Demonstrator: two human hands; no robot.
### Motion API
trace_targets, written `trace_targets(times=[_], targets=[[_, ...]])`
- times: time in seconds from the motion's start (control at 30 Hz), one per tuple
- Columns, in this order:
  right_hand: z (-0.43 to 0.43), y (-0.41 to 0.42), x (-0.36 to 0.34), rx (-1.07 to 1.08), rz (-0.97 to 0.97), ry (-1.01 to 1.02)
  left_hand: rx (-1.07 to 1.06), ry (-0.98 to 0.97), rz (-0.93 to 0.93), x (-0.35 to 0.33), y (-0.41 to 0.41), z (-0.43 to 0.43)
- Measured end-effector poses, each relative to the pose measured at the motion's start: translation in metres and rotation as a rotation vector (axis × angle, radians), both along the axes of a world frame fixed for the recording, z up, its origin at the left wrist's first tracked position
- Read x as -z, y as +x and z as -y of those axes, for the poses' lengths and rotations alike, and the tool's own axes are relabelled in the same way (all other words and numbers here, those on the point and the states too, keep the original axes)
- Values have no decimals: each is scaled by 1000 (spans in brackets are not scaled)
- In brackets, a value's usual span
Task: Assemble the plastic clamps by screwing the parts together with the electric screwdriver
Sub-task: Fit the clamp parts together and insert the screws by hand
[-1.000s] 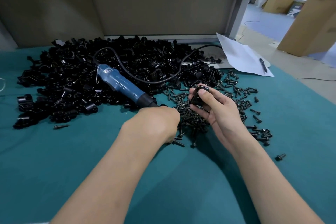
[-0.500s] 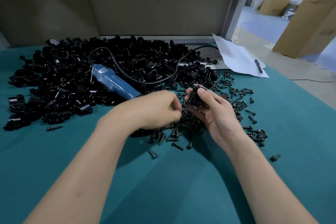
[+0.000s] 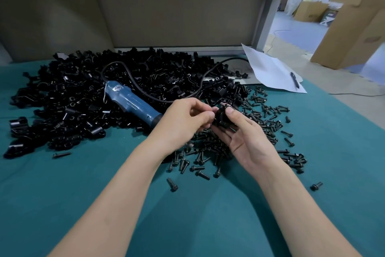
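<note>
The thumb (image 3: 233, 112) of the right hand (image 3: 248, 142) is pressing down on a small black clamp (image 3: 222, 118) while the fingers underneath are cupping it, so that hand is gripping the clamp just off the tip end of the blue screwdriver (image 3: 133, 102). The left hand (image 3: 183, 120) is sitting right in front of the screwdriver's nose and covering the bit. Its fingertips (image 3: 209, 115) are curling in and pinching together tight against the clamp. Honestly can't tell if there's a screw in that pinch, since the fingers are hiding it.

The screwdriver is lying on its side at a slant, resting on the big heap of black plastic parts (image 3: 73, 100) that's spreading out behind it and to its left. Its black cord (image 3: 145, 94) is looping from the back end across the heap. Loose screws (image 3: 208, 152) are lying scattered to the right of the screwdriver's tip and under both hands, with one stray screw (image 3: 172, 184) sitting closer to the person than the tip. Everything is sitting on a teal table cover (image 3: 62, 194). Well off to the screwdriver's right, a white sheet of paper (image 3: 268, 69) is lying with a pen (image 3: 294, 79) on it, and cardboard boxes (image 3: 354, 27) are standing beyond that.
</note>
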State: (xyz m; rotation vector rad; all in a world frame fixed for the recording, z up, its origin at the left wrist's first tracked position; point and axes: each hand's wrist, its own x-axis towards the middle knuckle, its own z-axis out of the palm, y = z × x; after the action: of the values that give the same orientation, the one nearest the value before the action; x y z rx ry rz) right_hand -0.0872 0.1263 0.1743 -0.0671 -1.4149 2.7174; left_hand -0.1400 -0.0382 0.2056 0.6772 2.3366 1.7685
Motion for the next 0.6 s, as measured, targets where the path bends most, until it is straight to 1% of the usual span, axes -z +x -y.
trace_targets(times=[0.13,0.2,0.27,0.4,0.5,0.6], targets=[[2,0,-1,5,-4,28,28,18,26,2,0,-1],[4,0,-1,15,-4,27,21,-6,32,4,2,-3],[4,1,-2,19,-9,4,-10,-51,10,6,4,-5],[4,2,-3,20,-8,-37,-43,-80,-31,11,4,-8],[3,2,-3,17,12,-21,16,-56,-40,10,3,-8],[2,2,-3,33,25,-9,81,1,-6,7,1,-5]])
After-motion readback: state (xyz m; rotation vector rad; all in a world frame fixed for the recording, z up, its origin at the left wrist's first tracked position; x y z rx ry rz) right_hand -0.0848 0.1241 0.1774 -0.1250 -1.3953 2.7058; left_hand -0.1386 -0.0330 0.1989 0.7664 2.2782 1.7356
